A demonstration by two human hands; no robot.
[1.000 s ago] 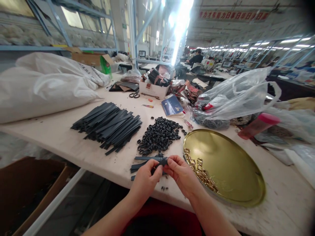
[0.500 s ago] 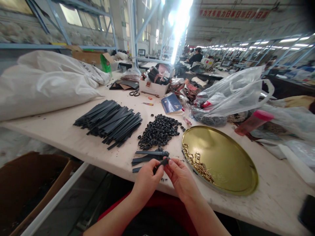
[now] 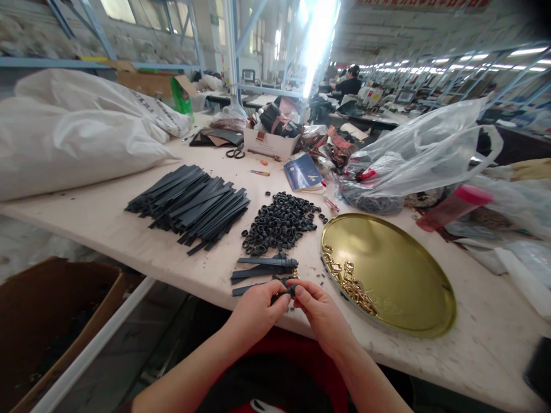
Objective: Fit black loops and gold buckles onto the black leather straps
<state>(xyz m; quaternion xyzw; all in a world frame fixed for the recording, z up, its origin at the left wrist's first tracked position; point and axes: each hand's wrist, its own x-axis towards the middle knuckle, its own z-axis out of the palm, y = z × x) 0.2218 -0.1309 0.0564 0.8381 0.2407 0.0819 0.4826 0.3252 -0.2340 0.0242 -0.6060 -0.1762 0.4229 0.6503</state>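
Note:
My left hand and my right hand meet at the table's front edge, both closed on one small dark strap piece that their fingers partly hide. Just beyond them lie a few dark straps with a bit of gold metal at their right end. Behind these is a heap of small black loops. A pile of long black strips lies to the left. On the right, a round gold tray bears gold buckles along its left side.
Farther back are scissors, a white box, a blue booklet and a clear plastic bag. A pink-capped container lies right, a white sack left. A cardboard box stands below left. A person sits far behind.
The view has tilted down and shifted slightly. My fingers have changed their hold, and the dark piece between them now shows less of its length.

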